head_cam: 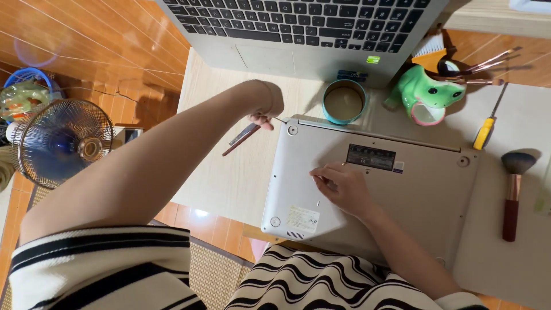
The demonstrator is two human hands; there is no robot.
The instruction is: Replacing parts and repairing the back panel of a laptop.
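- two bare hands are seen over an upturned silver laptop (402, 189), which lies bottom side up on a pale table (229, 178), near the table's front edge and partly over the person's lap.
- the left hand (265, 112) is held at the far left corner of the upturned laptop, with its fingers closed around a thin dark tool (244, 138); the tool's metal tip is pointed at the corner, just beside a round rubber foot (293, 130).
- how tightly the tool is gripped cannot be told, since the fingers are mostly hidden by the wrist.
- the right hand (340, 186) is laid flat on the laptop's base, fingers loosely curled and pressed to the panel; nothing is seen held in it.
- a dark label (371, 157) is seen on the base just beyond the right hand, and a pale sticker (302, 219) near the front left corner.
- a second, open laptop (298, 28) is placed behind, its keyboard facing up.
- a teal cup (344, 101) is set between the two laptops, just beside a green frog-shaped holder (427, 92).
- a yellow-handled screwdriver (487, 127) is laid to the right of the frog, and a makeup brush (513, 195) further right, well apart from the hands.
- a small fan (63, 142) is stood on the wooden floor to the left.
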